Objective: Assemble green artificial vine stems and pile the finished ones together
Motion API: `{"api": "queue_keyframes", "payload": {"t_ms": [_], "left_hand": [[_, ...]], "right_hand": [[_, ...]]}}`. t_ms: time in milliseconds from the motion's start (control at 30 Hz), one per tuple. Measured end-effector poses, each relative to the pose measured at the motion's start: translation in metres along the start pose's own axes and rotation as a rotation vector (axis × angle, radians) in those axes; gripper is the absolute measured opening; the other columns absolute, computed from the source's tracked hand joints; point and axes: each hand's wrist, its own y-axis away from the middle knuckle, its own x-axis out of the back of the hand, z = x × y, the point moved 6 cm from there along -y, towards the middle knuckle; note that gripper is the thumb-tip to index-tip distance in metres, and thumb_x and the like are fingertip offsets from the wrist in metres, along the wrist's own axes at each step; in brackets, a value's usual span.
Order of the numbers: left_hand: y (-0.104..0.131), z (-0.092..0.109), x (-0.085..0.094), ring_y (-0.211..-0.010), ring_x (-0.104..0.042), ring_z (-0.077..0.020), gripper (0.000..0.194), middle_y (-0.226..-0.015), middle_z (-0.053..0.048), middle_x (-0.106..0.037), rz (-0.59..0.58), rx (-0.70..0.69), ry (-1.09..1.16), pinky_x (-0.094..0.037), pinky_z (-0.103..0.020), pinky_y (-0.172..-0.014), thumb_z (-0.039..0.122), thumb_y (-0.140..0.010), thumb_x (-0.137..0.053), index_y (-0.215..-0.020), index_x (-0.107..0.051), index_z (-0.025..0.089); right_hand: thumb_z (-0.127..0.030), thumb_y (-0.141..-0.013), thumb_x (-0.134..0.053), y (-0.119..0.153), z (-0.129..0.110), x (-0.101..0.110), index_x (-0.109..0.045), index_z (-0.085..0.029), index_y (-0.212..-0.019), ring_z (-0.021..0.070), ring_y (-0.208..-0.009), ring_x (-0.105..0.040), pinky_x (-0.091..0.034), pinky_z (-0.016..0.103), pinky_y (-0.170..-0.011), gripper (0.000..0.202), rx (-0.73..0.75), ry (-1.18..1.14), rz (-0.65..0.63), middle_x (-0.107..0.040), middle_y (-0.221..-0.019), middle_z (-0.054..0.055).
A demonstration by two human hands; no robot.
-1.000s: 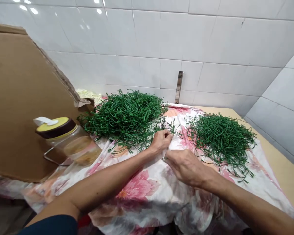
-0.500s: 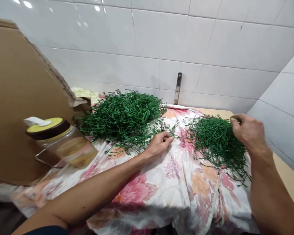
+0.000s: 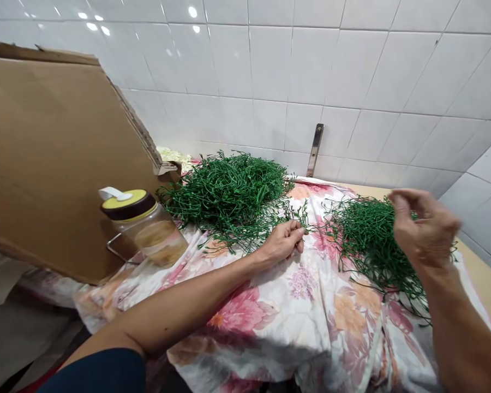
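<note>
My left hand (image 3: 284,241) is closed, thumb against fingers, on a few thin green stems (image 3: 301,212) with small bud-like tips that stick out past it. It rests low over the flowered cloth, at the right edge of a big tangled pile of the same green stems (image 3: 233,191). My right hand (image 3: 426,225) is raised at the right side of a second, smaller pile of green stems (image 3: 364,232). Its thumb and forefinger come together in a pinch; whatever is between them, if anything, cannot be made out. Part of that pile is hidden behind this hand.
A flowered cloth (image 3: 270,311) covers the table. On the left stand a large cardboard box (image 3: 65,153) and a clear jar (image 3: 159,240) with a yellow and brown lid. Pale pieces (image 3: 175,158) lie behind the box. A tiled wall (image 3: 270,65) closes off the back.
The view has swung left, so things appear shifted right. My right hand has lifted slightly off the smaller pile. My left hand keeps its hold beside the big pile.
</note>
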Motion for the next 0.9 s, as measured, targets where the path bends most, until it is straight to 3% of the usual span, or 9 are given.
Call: {"api": "queue_keyframes", "payload": {"t_ms": [167,333,433,633,767,900], "left_hand": [[0.004,0.006,-0.004,-0.04,-0.04,-0.0054,0.029,-0.057,0.002,-0.06,-0.043,-0.056,-0.107,-0.028,-0.02,-0.042,0.045,-0.094,-0.055,-0.084,-0.056,0.017],[0.008,0.007,-0.01,-0.042,-0.045,-0.0073,0.035,-0.056,0.003,-0.061,-0.1,-0.083,-0.13,-0.031,-0.019,-0.044,0.046,-0.093,-0.058,-0.109,-0.063,0.016],[0.007,0.005,-0.011,-0.038,-0.043,-0.0069,0.038,-0.058,0.002,-0.063,-0.119,-0.043,-0.069,-0.029,-0.02,-0.041,0.049,-0.093,-0.059,-0.109,-0.062,0.015],[0.004,0.001,-0.012,-0.039,-0.043,-0.0054,0.045,-0.064,-0.003,-0.068,-0.154,0.021,0.055,-0.03,-0.019,-0.04,0.06,-0.09,-0.059,-0.08,-0.054,0.017],[0.004,-0.001,-0.012,-0.038,-0.04,-0.0056,0.045,-0.062,-0.001,-0.066,-0.154,0.034,0.037,-0.025,-0.02,-0.04,0.061,-0.09,-0.058,-0.08,-0.053,0.018],[0.008,0.009,-0.007,-0.045,-0.041,-0.0081,0.043,-0.054,0.004,-0.055,-0.094,-0.07,-0.152,-0.027,-0.022,-0.046,0.059,-0.093,-0.055,-0.082,-0.058,0.017]], "right_hand": [[-0.039,-0.096,-0.059,0.042,-0.031,-0.068,-0.072,-0.019,-0.108,0.0201,-0.089,-0.072,-0.056,0.033,-0.082,0.027,-0.047,-0.334,-0.52,-0.076,-0.105,0.008],[-0.037,-0.092,-0.063,0.069,-0.03,-0.1,-0.072,-0.019,-0.112,0.0188,-0.079,-0.071,-0.052,0.03,-0.072,0.028,-0.086,-0.299,-0.83,-0.078,-0.093,0.005],[-0.035,-0.09,-0.064,0.071,-0.027,-0.102,-0.075,-0.019,-0.103,0.0181,-0.074,-0.069,-0.048,0.028,-0.067,0.023,-0.081,-0.257,-0.872,-0.077,-0.086,0.004],[-0.036,-0.09,-0.065,0.071,-0.035,-0.1,-0.073,-0.017,-0.083,0.0164,-0.064,-0.063,-0.043,0.027,-0.062,0.022,-0.052,-0.265,-0.82,-0.074,-0.075,0.003],[-0.028,-0.091,-0.064,0.071,-0.043,-0.098,-0.074,-0.018,-0.095,0.017,-0.069,-0.064,-0.045,0.027,-0.067,0.015,-0.007,-0.325,-0.756,-0.074,-0.081,0.003],[-0.022,-0.092,-0.061,0.072,-0.05,-0.096,-0.071,-0.018,-0.097,0.0181,-0.073,-0.062,-0.045,0.029,-0.071,0.012,0.132,-0.29,-0.708,-0.072,-0.087,0.005]]}}
